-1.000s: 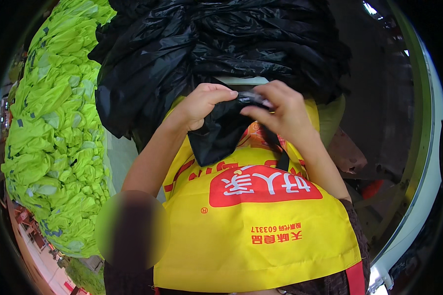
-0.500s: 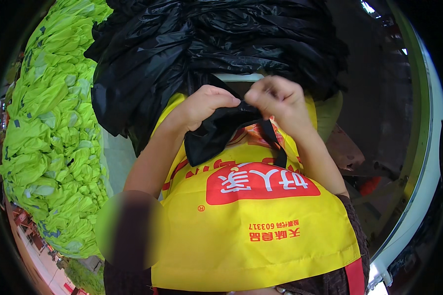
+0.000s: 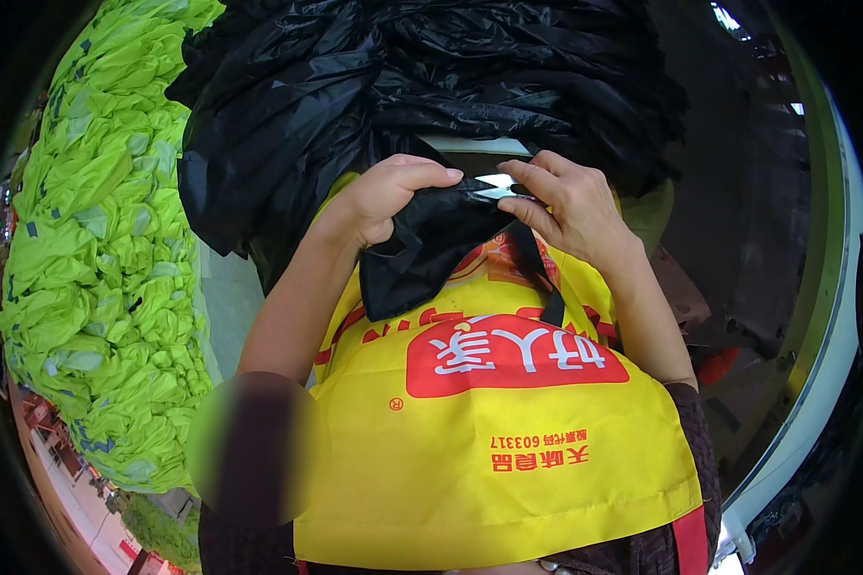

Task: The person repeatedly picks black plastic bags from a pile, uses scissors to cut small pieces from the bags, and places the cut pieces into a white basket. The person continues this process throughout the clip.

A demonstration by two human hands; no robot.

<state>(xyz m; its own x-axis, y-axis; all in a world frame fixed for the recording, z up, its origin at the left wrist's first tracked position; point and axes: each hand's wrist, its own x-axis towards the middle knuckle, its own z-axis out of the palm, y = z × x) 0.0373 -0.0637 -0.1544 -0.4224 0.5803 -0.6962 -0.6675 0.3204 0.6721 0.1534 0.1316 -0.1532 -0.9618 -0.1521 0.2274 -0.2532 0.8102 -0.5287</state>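
Note:
In my right hand [image 3: 571,206] is a small pair of thread snips [image 3: 494,186], its silver blades parted and pointing left. The blade tips meet the edge of a piece of black fabric [image 3: 431,240]. My left hand [image 3: 398,196] pinches that edge between thumb and fingers, just left of the blades. The fabric hangs down over my lap, and a narrow black strap [image 3: 537,268] trails from its right side. My fingers partly hide the handles of the snips.
A large heap of shiny black fabric [image 3: 508,77] lies just beyond my hands. At the left is a tall pile of bright green fabric pieces [image 3: 105,287]. A yellow apron [image 3: 489,422] covers my lap. A pale curved edge [image 3: 839,268] runs along the right.
The right hand, blurred and curled before, has steadied and turned, and the snips' open blades now show at the fabric edge. My left hand keeps its pinch, shifted slightly.

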